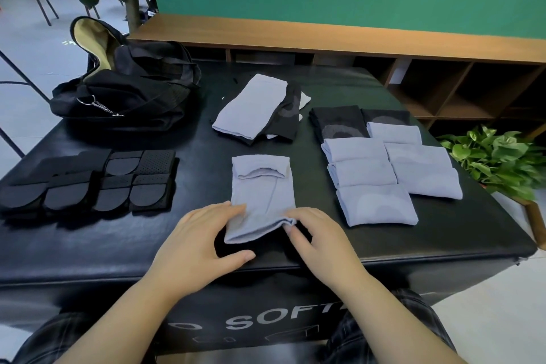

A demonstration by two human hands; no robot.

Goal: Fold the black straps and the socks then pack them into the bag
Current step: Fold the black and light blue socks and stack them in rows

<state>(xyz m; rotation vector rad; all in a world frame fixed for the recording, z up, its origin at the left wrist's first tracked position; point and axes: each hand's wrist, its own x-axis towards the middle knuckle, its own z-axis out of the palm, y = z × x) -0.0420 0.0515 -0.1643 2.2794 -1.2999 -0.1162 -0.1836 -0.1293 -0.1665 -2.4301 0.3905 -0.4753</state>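
Observation:
A light blue sock (263,195) lies flat in the middle of the black padded table (443,230), its near end lifted. My left hand (204,236) pinches the near left corner, thumb below the fabric. My right hand (313,233) pinches the near right corner. Folded blue socks (381,180) sit in rows at the right, with dark socks (339,124) behind them. Unfolded blue and black socks (260,109) are piled at the back centre. Folded black straps (97,183) lie at the left. The black bag (127,89) stands unzipped at the back left.
A green potted plant (496,156) stands off the table's right edge. A wooden shelf unit (443,83) runs behind the table under a green wall. Chair legs and a tree trunk stand at the far left.

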